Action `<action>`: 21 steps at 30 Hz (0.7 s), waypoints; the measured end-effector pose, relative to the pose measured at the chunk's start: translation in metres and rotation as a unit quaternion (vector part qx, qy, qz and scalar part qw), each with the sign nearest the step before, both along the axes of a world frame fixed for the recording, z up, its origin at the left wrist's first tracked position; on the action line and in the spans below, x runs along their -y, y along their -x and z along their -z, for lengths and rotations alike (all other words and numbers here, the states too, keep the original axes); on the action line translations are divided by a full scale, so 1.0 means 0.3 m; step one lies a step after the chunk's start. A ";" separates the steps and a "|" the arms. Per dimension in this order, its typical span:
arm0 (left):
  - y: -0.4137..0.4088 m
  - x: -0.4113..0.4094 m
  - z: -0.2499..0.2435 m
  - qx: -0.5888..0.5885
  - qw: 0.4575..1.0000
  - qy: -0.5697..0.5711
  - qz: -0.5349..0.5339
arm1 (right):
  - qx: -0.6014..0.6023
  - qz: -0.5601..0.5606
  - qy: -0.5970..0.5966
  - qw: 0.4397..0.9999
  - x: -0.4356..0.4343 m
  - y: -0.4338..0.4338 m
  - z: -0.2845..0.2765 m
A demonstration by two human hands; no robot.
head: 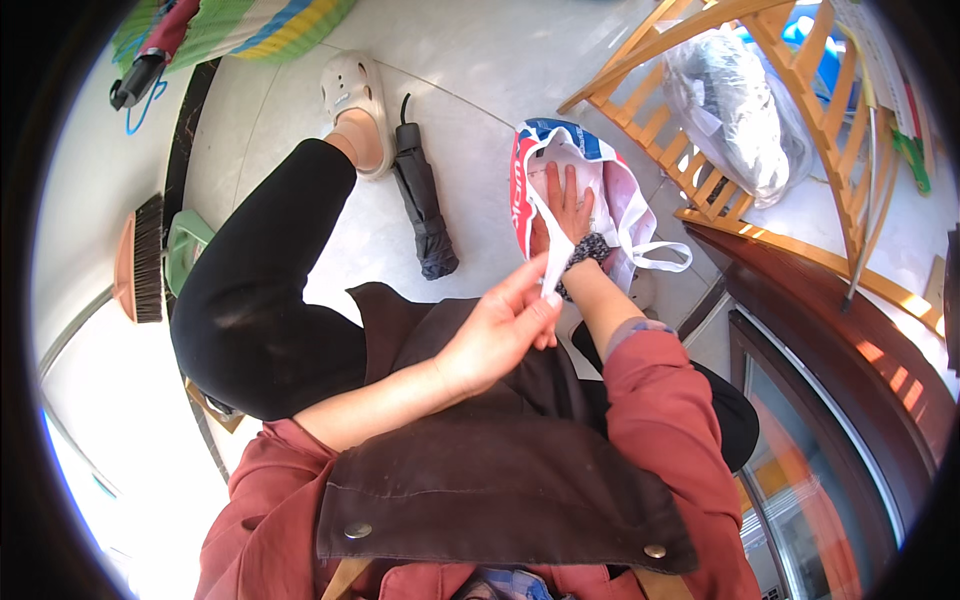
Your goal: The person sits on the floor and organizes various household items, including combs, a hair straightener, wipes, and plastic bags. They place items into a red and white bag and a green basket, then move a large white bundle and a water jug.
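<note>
A white tote bag with red and blue print stands on the tiled floor in front of me, its mouth facing up. My left hand pinches one of its white handles between thumb and fingers. Inside the bag lies my right hand, fingers spread and palm down against the white interior; what is under the palm is hidden. A dark patterned scrunchie circles my right wrist. The other handle hangs loose at the bag's right side. Left of the bag, a folded black umbrella lies on the floor.
My foot in a beige clog rests beyond the umbrella. At the right stands a slatted wooden rack holding a plastic-wrapped bundle. A brush and a green plastic object are at the left. A red-handled umbrella hangs upper left.
</note>
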State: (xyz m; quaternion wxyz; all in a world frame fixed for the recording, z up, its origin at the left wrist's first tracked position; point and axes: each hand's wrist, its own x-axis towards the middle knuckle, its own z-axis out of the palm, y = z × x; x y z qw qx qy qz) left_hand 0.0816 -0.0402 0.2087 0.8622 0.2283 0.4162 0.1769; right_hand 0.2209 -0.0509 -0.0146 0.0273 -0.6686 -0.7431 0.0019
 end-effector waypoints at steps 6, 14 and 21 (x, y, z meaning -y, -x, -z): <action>-0.006 -0.031 -0.064 -0.001 0.996 -0.044 0.084 | 0.082 0.011 -0.104 0.991 -0.007 0.028 0.133; -0.014 0.007 -0.011 0.057 0.996 -0.002 -0.066 | -0.161 -0.002 -0.014 0.987 -0.015 -0.011 -0.174; -0.012 0.015 0.003 0.070 0.992 -0.020 -0.103 | -0.134 0.128 -0.057 0.981 0.059 -0.120 -0.488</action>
